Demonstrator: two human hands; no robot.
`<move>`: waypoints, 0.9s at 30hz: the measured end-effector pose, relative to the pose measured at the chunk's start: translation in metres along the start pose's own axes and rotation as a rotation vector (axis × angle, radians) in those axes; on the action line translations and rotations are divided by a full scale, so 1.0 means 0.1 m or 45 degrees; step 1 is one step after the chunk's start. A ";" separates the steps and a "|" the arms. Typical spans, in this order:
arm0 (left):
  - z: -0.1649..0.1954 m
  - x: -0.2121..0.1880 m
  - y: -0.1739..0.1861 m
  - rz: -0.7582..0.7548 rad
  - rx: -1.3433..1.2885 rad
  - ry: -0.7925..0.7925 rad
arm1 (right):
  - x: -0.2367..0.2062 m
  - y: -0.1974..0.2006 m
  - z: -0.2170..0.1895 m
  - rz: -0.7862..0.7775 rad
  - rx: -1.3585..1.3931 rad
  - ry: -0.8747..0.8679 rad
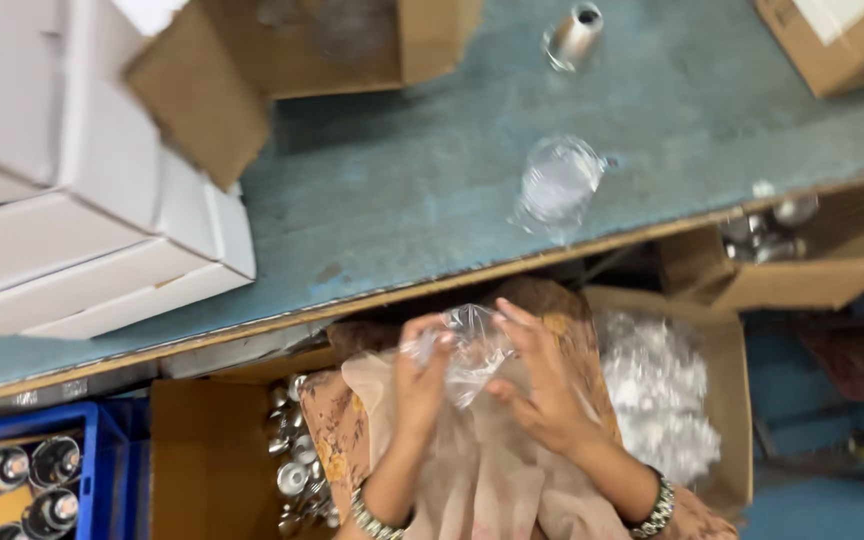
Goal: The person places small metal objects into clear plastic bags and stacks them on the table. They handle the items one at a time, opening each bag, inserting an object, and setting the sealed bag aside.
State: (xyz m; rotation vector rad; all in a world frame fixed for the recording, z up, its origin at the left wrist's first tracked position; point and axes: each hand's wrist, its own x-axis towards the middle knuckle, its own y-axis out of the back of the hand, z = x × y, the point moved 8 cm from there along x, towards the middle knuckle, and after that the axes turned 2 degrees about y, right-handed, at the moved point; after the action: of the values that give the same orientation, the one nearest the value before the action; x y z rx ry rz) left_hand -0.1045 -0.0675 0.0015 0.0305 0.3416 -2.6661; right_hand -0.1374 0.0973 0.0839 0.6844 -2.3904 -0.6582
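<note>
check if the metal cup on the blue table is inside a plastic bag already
No, the metal cup stands bare on the blue table, while the left hand and right hand hold a clear plastic bag below the table edge.

Clear crinkly plastic bag [472, 350], shiny metal cylinder [572, 35], matt worn blue tabletop [402, 190], brown cardboard box [722, 340], smooth white cartons [82, 230]

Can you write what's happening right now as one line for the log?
left hand: pinching clear bag | right hand: holding bag | place: over lap, below table edge | nearby: box of bags, box of metal parts
</note>
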 end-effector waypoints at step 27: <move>-1.96 -0.34 -1.08 -0.678 -0.502 1.128 | -3.37 0.42 3.33 1.701 0.790 -1.954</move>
State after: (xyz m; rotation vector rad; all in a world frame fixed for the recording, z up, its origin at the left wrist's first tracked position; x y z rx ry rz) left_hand -0.1283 0.0889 -0.1602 1.1537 1.2923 -2.8657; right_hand -0.1198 0.4268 -0.2585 -1.8600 -3.3682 0.4202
